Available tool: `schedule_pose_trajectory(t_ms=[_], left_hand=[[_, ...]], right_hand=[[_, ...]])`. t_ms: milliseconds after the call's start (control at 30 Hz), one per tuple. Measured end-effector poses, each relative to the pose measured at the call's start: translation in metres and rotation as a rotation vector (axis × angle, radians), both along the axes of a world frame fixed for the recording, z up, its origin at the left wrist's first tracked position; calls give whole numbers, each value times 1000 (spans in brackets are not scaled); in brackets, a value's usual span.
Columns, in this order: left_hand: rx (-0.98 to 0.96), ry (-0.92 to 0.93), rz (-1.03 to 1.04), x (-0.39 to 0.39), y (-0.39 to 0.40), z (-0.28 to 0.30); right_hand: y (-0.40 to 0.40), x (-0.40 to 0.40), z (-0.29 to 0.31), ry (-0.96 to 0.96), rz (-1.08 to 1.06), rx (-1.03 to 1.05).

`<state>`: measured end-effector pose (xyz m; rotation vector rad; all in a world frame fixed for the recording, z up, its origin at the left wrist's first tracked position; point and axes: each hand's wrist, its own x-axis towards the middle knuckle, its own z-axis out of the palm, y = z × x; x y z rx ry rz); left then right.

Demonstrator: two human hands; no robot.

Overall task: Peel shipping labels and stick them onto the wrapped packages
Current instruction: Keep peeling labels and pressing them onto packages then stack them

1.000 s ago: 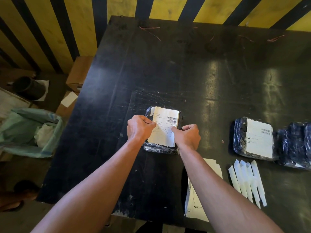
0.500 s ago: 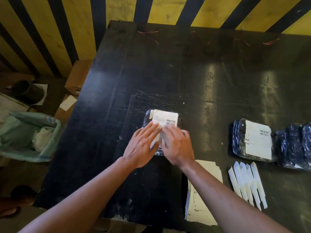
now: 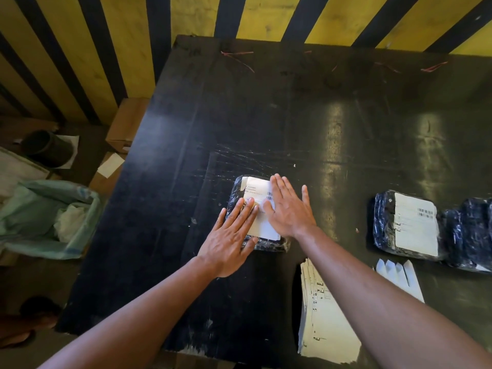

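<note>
A dark package wrapped in clear film (image 3: 269,245) lies in the middle of the black table (image 3: 239,115). A white shipping label (image 3: 257,189) with barcodes lies on top of it. My left hand (image 3: 229,238) presses flat on the label's left side, fingers together and extended. My right hand (image 3: 288,209) lies flat on the label's right side, fingers spread. Both hands cover much of the label. Near the table's front edge, a stack of unpeeled labels (image 3: 324,323) sits partly under my right forearm.
At the right lie a labelled wrapped package (image 3: 407,225) and another dark package (image 3: 471,233) beside it. White peeled backing strips (image 3: 402,272) lie in front of them. Left of the table are a green-lined waste bin (image 3: 45,217), cardboard boxes (image 3: 125,126) and a black pot (image 3: 48,147).
One second ago both hands pinched the label above the package. They laid it down, then flattened on it and have slid apart, the right hand moving up and to the right.
</note>
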<state>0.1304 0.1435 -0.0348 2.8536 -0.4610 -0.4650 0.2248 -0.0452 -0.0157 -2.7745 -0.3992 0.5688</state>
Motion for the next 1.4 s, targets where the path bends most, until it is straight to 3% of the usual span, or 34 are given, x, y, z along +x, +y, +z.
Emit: schedule_pose_trajectory(t_ms=[167,267,367,467,800,900,1033,1400], left_hand=[[-11,3,3,0,0,0],[-23,5,2,1,1,-1],[-29,-1,8,2,1,-2],[-29,-2,6,1,1,-3],[-25,40,-24,5,5,2],[-39,40,-23,4,4,1],[7,22,-54,4,6,0],[30,50,-79,6,6,3]], right_hand=[[-27,22,-4,89,-16,-41],[-33,18,0,-12,-60,38],[-23,-10,10,-179,123,109],[-8,-38,7,-120,303,46],[-39,-49,13,-92,241,-184],[-33,-58,18,-72,161,-112],[-4,-84,16,-112,256,46],[-35,-109,21,-59,216,-137]])
